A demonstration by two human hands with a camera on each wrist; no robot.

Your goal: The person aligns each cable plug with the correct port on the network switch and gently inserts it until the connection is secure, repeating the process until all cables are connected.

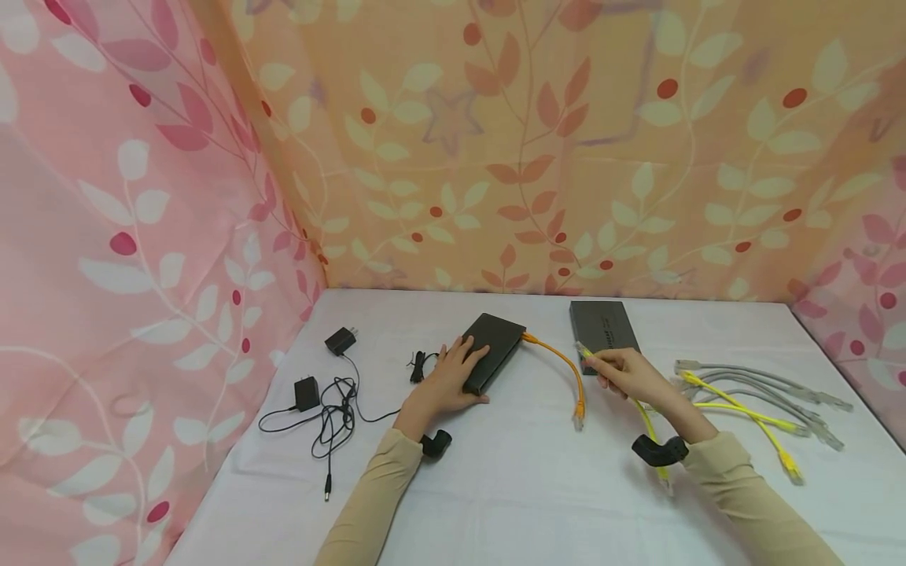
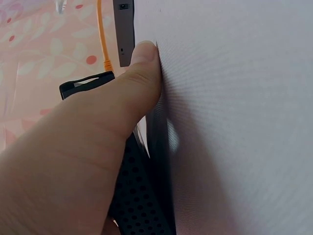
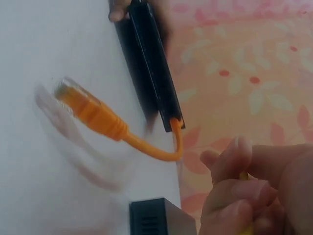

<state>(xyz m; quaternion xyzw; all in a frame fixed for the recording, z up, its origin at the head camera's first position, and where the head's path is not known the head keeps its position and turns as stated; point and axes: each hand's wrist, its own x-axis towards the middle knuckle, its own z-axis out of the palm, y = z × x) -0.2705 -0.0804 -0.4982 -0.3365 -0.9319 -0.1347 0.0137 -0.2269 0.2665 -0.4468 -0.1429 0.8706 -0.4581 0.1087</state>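
My left hand (image 1: 447, 377) rests on a black network box (image 1: 498, 343), its fingers spread across the top. The thumb stretches out beside the near edge, low by the white cloth. An orange network cable (image 1: 562, 358) is plugged into the far right end of this box, its loose plug (image 3: 85, 105) lying to the right. With thumb and fingers, my right hand (image 1: 632, 374) pinches a yellow network cable (image 1: 646, 420) just behind its clear plug. That plug points up and left, overlapping a grey network box (image 1: 605, 324) in the head view. The cable hangs down past the right wrist.
Several grey network cables (image 1: 767, 393) and yellow cables (image 1: 775, 448) lie at the right. On the left are two black power adapters (image 1: 307, 394) with tangled cords (image 1: 338, 417). A small tied black cord (image 1: 418, 366) lies beside the left hand. Flowered cloth hangs behind the table.
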